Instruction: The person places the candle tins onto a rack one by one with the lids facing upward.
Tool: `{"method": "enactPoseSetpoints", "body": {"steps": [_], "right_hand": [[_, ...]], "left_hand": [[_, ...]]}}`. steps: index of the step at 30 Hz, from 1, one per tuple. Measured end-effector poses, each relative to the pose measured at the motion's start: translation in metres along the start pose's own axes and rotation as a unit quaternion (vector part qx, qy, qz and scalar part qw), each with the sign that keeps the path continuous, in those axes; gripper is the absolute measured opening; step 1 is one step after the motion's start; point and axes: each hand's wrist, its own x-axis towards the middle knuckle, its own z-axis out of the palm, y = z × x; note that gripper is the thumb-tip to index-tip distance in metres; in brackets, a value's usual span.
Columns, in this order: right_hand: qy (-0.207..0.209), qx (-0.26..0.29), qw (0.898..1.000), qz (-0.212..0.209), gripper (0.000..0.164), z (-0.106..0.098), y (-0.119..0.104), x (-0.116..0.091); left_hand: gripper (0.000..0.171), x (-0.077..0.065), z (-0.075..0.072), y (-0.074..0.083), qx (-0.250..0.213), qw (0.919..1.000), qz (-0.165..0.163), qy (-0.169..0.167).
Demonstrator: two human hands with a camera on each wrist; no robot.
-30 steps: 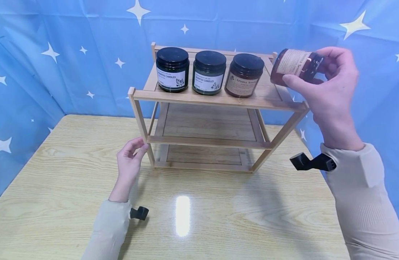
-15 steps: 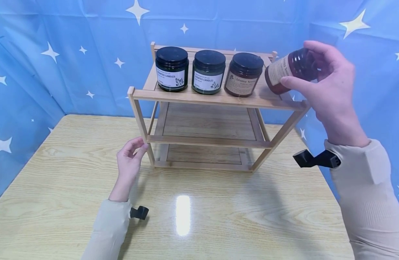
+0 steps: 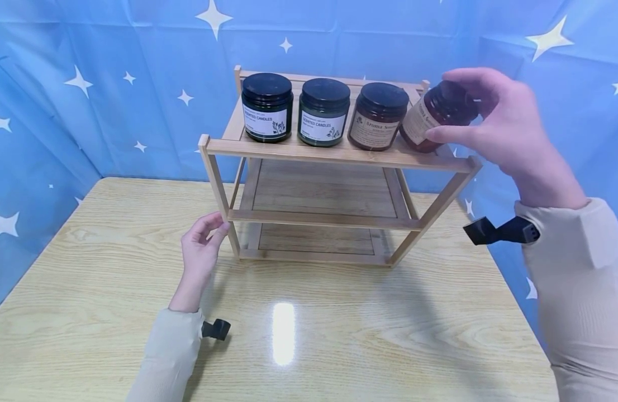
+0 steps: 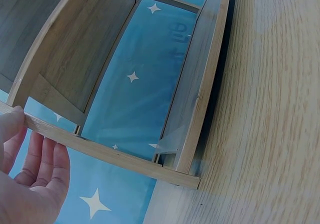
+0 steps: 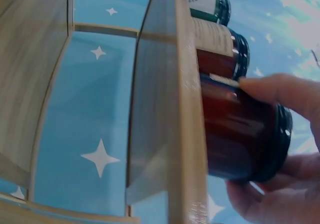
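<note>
In the head view my right hand (image 3: 510, 120) grips an amber candle jar (image 3: 419, 123) with a black lid and beige label. The jar leans over the right end of the top tier of a wooden shelf rack (image 3: 334, 159), close beside another amber jar (image 3: 376, 120). In the right wrist view, the thumb and fingers hold the amber jar (image 5: 237, 134) from both sides, its base behind the front rail. My left hand (image 3: 202, 240) pinches the rack's left front leg, its thumb and fingers on either side of the leg (image 4: 110, 153) in the left wrist view.
Two dark green candle jars (image 3: 267, 109) with white labels stand upright in the row on the top tier. The rack stands on a light wood table (image 3: 138, 245). Behind hangs a blue curtain (image 3: 153, 67) with white stars.
My right hand has brought the amber jar left and down onto the right end of the top tier, tipping it from nearly lying to more upright. The left hand stays put.
</note>
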Motion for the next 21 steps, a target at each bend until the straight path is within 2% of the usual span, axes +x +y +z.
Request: {"method": "enactPoseSetpoints", "body": {"steps": [5,12,17,21], "right_hand": [[-0.08,-0.035,0.996,-0.022,0.071,-0.009,-0.002,0.01],[-0.174,-0.075,0.98,-0.055,0.077,-0.021,-0.001,0.025],[-0.222,-0.059,0.968,-0.097,0.077,-0.023,-0.001,0.032],[-0.264,-0.03,0.958,-0.105,0.077,-0.025,-0.002,0.035]], "left_hand": [[0.025,0.0,0.0,0.001,0.003,1.0,-0.001,-0.001],[0.024,0.0,0.0,0.001,-0.001,1.0,-0.001,-0.002],[0.024,-0.001,0.0,0.001,0.001,1.0,-0.002,-0.004],[0.024,-0.001,0.0,0.001,0.0,1.0,-0.004,-0.005]]}}
